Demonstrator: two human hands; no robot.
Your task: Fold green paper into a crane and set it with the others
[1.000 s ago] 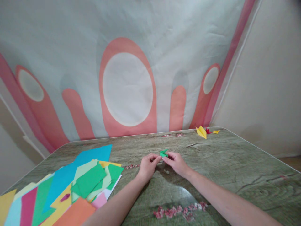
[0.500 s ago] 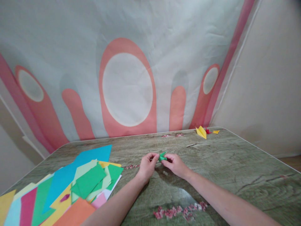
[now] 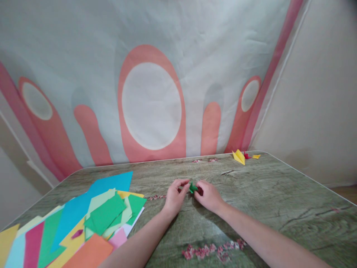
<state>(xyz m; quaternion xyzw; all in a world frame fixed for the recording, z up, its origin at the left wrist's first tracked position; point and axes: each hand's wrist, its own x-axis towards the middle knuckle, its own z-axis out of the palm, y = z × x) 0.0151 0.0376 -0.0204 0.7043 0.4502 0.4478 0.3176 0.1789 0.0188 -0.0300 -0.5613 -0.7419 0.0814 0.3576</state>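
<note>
A small folded green paper piece is held between both hands just above the table. My left hand pinches its left side with curled fingers. From the right, my right hand grips it, fingers closed round it. Most of the piece is hidden by the fingertips.
A loose pile of coloured paper sheets covers the table's left side. A folded yellow paper figure with a small red piece beside it lies at the far right corner. A patterned cloth hangs behind the table.
The green piece has dropped lower and is folded smaller, now mostly covered by the fingertips. Both hands have closed in slightly toward each other.
</note>
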